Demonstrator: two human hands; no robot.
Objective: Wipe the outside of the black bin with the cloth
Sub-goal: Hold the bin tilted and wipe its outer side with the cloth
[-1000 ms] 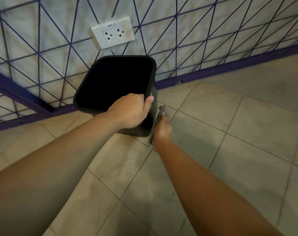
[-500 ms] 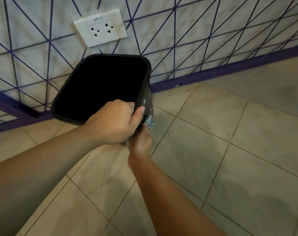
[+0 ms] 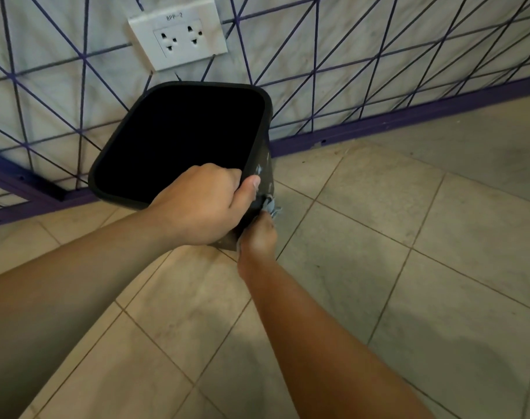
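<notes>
Left hand (image 3: 203, 204) fingers curled over smooth square black bin (image 3: 259, 160) rim, right hand (image 3: 257, 240) clutching frayed (bluish) cloth (image 3: 272, 207)

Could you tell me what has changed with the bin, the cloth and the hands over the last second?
The right hand has slid the cloth from the bin's side wall toward its near corner, beneath the left hand. The black bin has tipped further toward the person. The left hand still grips the rim; the wall socket is unchanged.
</notes>
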